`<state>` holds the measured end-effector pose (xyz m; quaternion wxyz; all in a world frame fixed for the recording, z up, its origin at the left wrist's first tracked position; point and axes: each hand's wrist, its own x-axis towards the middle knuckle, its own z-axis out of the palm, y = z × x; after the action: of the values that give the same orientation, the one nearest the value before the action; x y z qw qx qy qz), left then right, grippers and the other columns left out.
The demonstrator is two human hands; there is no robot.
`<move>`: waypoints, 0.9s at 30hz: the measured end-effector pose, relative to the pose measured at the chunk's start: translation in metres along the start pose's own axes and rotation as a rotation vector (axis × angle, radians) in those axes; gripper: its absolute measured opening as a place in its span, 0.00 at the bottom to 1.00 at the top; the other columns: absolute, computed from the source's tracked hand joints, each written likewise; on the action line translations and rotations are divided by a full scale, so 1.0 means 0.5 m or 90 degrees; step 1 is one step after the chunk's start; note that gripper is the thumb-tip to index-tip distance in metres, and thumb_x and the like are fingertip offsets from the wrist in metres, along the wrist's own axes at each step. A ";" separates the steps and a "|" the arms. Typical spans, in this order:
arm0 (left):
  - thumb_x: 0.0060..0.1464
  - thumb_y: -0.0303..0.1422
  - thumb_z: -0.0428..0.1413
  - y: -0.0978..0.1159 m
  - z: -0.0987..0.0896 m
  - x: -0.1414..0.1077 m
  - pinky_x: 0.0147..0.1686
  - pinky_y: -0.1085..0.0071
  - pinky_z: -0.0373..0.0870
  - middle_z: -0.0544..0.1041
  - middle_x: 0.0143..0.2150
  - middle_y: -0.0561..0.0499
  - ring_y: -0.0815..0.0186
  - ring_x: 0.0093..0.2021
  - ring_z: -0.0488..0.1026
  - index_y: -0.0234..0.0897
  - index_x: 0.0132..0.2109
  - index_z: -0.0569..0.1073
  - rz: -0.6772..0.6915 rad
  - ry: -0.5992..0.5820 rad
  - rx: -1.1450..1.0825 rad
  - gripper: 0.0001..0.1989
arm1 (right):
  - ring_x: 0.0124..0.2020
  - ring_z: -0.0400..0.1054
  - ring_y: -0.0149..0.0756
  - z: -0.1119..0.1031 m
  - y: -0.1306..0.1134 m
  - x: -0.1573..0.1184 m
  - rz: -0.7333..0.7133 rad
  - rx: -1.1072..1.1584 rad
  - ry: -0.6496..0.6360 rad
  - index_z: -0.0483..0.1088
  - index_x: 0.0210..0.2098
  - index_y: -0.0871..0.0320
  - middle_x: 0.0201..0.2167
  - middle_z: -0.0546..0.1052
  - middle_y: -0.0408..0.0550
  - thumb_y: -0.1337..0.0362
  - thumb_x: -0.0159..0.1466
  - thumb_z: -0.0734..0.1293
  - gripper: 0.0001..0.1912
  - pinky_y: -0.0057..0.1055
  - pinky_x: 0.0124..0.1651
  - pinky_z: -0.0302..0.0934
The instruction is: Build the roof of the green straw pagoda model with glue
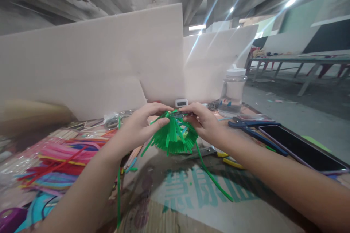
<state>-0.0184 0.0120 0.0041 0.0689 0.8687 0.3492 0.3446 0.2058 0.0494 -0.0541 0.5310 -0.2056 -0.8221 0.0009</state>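
A bundle of green pipe cleaners (pixel 172 136), bent into a fringed bowl-like shape, hangs between both hands above the table. My left hand (pixel 149 122) pinches its upper left side between thumb and fingers. My right hand (pixel 201 118) is closed at the upper right side, around something small and dark at the top of the bundle, too blurred to make out. One long green strand (pixel 214 182) trails down to the right. Scissors with yellow handles (pixel 232 162) lie beneath the bundle, partly hidden by my right forearm.
Colourful pipe cleaners (pixel 65 156) are piled at left. To the right are a water bottle (pixel 232 93), blue-handled pliers (pixel 254 127) and a phone (pixel 300 147). A small digital display (pixel 181 103) stands before white boards (pixel 115 54). A purple object (pixel 12 219) sits lower left.
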 end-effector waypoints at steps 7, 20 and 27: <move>0.62 0.34 0.54 0.000 0.002 0.001 0.52 0.65 0.68 0.77 0.50 0.49 0.62 0.50 0.73 0.40 0.50 0.75 -0.004 0.004 -0.002 0.12 | 0.38 0.70 0.37 -0.002 -0.001 0.002 -0.002 0.001 0.013 0.71 0.45 0.55 0.36 0.78 0.47 0.72 0.67 0.63 0.10 0.33 0.40 0.63; 0.62 0.36 0.54 -0.007 0.003 -0.001 0.54 0.64 0.68 0.78 0.50 0.49 0.63 0.50 0.73 0.39 0.51 0.75 -0.022 0.012 -0.021 0.13 | 0.36 0.67 0.37 -0.005 0.002 0.004 -0.040 -0.048 0.000 0.69 0.48 0.56 0.35 0.74 0.48 0.69 0.68 0.64 0.09 0.34 0.38 0.63; 0.62 0.36 0.54 -0.005 0.004 -0.002 0.52 0.64 0.69 0.78 0.51 0.49 0.62 0.51 0.73 0.41 0.51 0.75 -0.003 0.011 -0.006 0.12 | 0.36 0.67 0.37 -0.004 -0.004 0.007 -0.032 -0.031 -0.004 0.68 0.48 0.56 0.36 0.74 0.48 0.66 0.69 0.63 0.09 0.33 0.38 0.63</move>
<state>-0.0192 0.0136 0.0011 0.0710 0.8645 0.3500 0.3537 0.2056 0.0482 -0.0500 0.5228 -0.1980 -0.8286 -0.0318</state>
